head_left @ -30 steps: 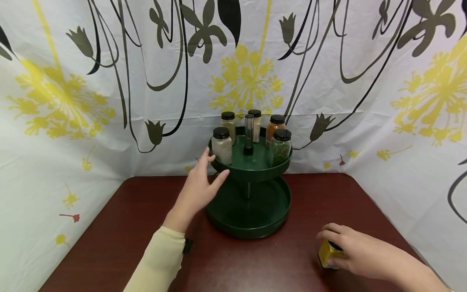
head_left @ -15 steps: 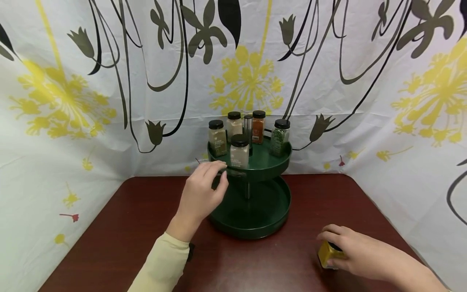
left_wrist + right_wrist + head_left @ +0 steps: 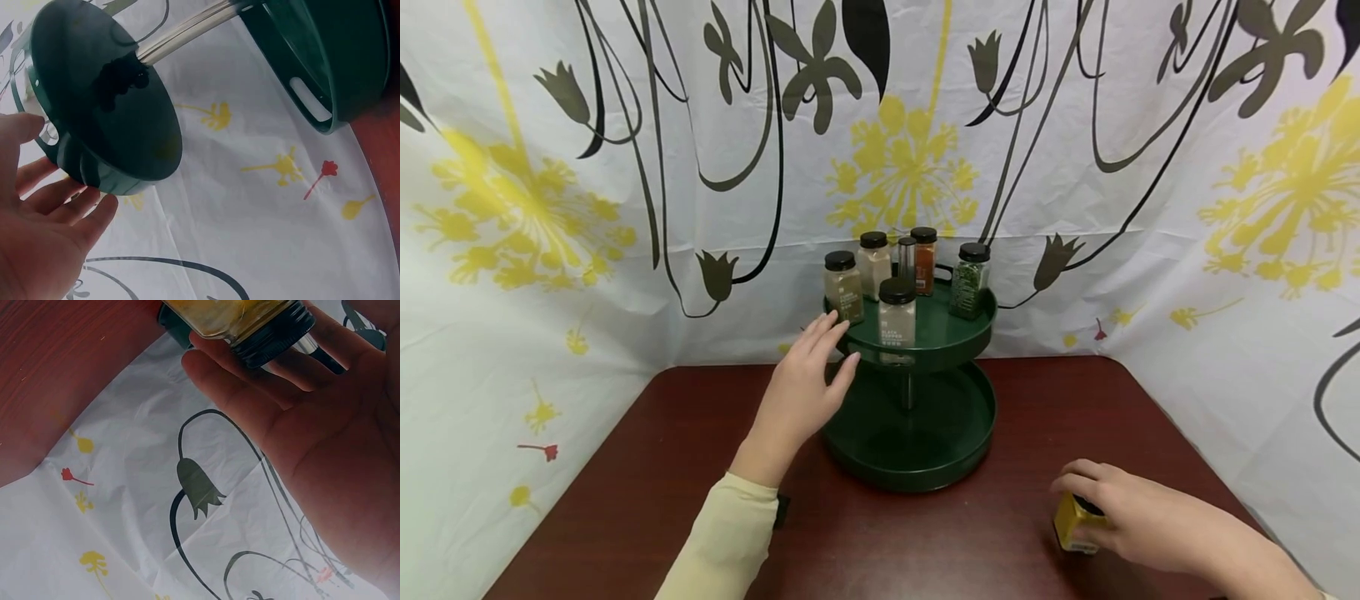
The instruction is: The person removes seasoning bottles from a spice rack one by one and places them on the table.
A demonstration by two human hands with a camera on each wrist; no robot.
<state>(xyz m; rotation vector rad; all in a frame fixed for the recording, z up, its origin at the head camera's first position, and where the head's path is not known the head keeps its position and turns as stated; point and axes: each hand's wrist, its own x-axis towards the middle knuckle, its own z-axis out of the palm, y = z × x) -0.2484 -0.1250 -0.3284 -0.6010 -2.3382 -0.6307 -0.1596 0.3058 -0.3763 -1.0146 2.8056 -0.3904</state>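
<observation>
A dark green two-tier turntable (image 3: 925, 358) stands on the table, several black-lidded spice jars upright on its upper tier. My left hand (image 3: 801, 379) is at that tier's left front rim, fingers nearly straight; in the left wrist view its fingertips (image 3: 107, 206) lie along the tray wall. Closest to this hand is a jar of brownish powder (image 3: 844, 292). A black pepper jar (image 3: 897, 317) stands at the front. Low on the right, my right hand (image 3: 1150, 517) grips a yellow spice jar (image 3: 1070, 525) with a black lid, fingers over it and thumb at its near side.
Behind the central post stand a pale jar (image 3: 874, 268) and an orange one (image 3: 925, 262); a green herb jar (image 3: 968, 287) is at the right. The turntable's lower tier (image 3: 917, 481) sits beneath. A patterned cloth (image 3: 685, 208) hangs around the dark red table (image 3: 715, 442).
The upper tier has turned, carrying the black pepper jar from the left to the front and the others round. My left hand swept right, then came back left. The right hand stays put.
</observation>
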